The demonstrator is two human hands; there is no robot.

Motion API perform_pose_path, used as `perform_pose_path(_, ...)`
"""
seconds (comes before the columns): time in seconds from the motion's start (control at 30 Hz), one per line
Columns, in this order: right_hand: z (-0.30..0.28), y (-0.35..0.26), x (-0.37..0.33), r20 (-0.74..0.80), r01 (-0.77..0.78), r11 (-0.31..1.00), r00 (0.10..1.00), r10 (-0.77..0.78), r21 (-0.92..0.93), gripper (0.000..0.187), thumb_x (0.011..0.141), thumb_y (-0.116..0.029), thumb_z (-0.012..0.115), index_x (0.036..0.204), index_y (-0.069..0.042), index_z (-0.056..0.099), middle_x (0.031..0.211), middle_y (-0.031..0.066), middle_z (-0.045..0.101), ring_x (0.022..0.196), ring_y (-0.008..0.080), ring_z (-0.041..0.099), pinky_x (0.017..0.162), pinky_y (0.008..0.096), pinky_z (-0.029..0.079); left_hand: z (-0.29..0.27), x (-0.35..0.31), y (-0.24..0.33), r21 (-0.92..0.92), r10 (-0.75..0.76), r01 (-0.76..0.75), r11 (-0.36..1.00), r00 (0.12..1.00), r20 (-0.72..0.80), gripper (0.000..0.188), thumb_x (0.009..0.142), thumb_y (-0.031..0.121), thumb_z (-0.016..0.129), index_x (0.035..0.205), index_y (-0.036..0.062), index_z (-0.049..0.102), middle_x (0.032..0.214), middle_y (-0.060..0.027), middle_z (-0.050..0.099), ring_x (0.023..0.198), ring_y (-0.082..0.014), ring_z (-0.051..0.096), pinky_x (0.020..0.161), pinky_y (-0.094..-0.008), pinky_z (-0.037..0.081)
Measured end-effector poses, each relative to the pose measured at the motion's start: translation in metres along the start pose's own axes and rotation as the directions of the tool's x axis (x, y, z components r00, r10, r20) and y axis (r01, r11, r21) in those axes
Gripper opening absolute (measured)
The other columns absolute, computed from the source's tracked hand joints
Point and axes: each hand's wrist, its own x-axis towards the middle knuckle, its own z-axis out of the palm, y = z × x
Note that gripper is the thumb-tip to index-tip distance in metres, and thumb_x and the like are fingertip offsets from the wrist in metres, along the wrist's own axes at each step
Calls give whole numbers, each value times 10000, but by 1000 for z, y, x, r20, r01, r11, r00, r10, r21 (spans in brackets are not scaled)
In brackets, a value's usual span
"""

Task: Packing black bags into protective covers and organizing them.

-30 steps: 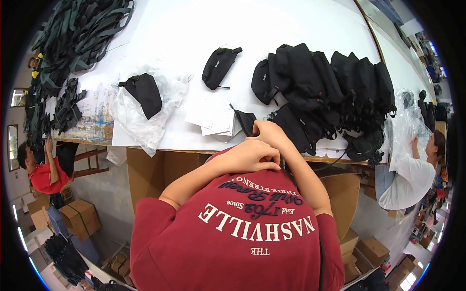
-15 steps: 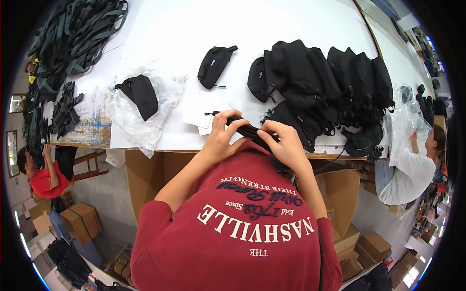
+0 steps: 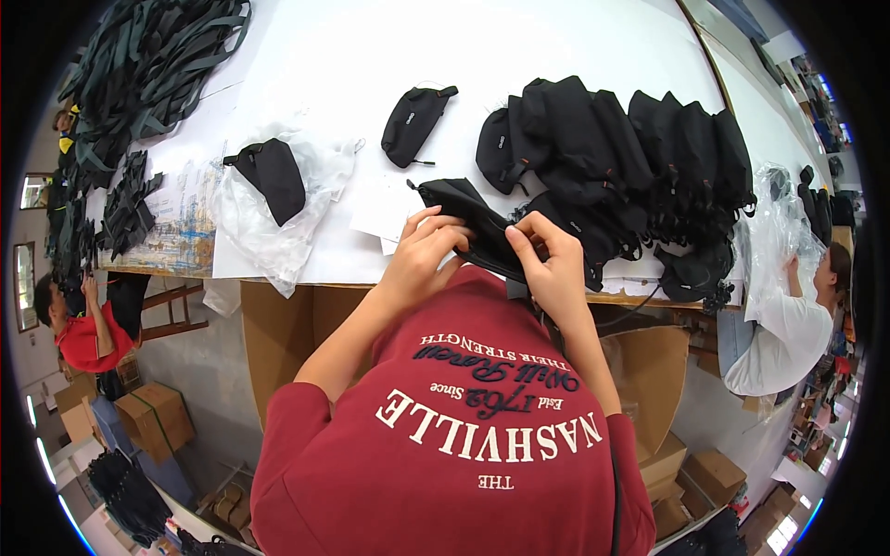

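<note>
Between my hands, at the table's near edge, is a black fabric pouch (image 3: 471, 211), tilted so that a broad side of it shows. My left hand (image 3: 428, 248) has its fingers bent around the pouch's left side, partly tucked behind its edge. My right hand (image 3: 551, 258) pinches the right end between thumb and fingers. Just beyond, a similar black pouch (image 3: 414, 128) with a small light label lies flat by itself. To the right sits a heap of black pouches (image 3: 579, 139), overlapping one another. White paper sheets (image 3: 375, 215) lie beside my left hand.
Another black pouch (image 3: 276, 181) rests on crumpled clear plastic (image 3: 320, 176) at left. Dark straps (image 3: 153, 74) pile up at the far left of the white table (image 3: 315, 46). Cardboard boxes (image 3: 153, 422) stand below. One person (image 3: 83, 329) is at left, another (image 3: 788, 334) at right handling clear plastic.
The pouch in my hands has gone from a narrow, edge-on shape to a wider one, its far end tilted up. My left fingers have shifted down along its edge.
</note>
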Motion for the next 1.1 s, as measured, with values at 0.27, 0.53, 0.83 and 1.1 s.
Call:
perform_pose_path(0.27, 2, 2, -2, 75, 100, 992, 992, -105, 78, 157, 843, -113, 608, 776, 22, 564, 616, 72, 557, 567, 117, 535, 547, 253, 427, -6, 4, -2, 1, 48, -48, 999, 999, -14, 259, 587, 3, 683, 829, 79, 632, 761, -18, 611, 801, -203, 579, 824, -343, 419)
perform_pose_path(0.53, 6, -3, -5, 61, 222, 972, 974, -218, -72, 134, 817, -104, 629, 781, 13, 574, 663, 105, 559, 569, 219, 550, 543, 288, 430, -9, 7, 0, -12, 1, -1, 1000, 1000, 16, 232, 565, -1, 674, 772, 78, 608, 754, -23, 612, 791, -196, 582, 782, -316, 403)
perform_pose_path(0.83, 9, -4, -7, -18, 363, 920, 929, -369, -149, 94, 800, -83, 644, 776, -11, 588, 660, 100, 543, 568, 259, 548, 515, 315, 412, -9, 10, 3, 84, -54, 56, 995, 998, -27, 252, 573, 20, 680, 803, 74, 594, 818, -61, 595, 882, -246, 563, 839, -350, 383)
perform_pose_path(1.1, 10, -2, -9, -8, 318, 938, 947, -322, -136, 110, 813, -131, 638, 771, -44, 587, 677, 76, 553, 586, 266, 562, 528, 332, 426, -10, 12, 3, 45, 3, -3, 999, 1000, 1, 240, 589, 54, 693, 813, 81, 609, 844, -41, 600, 903, -244, 557, 854, -361, 376)
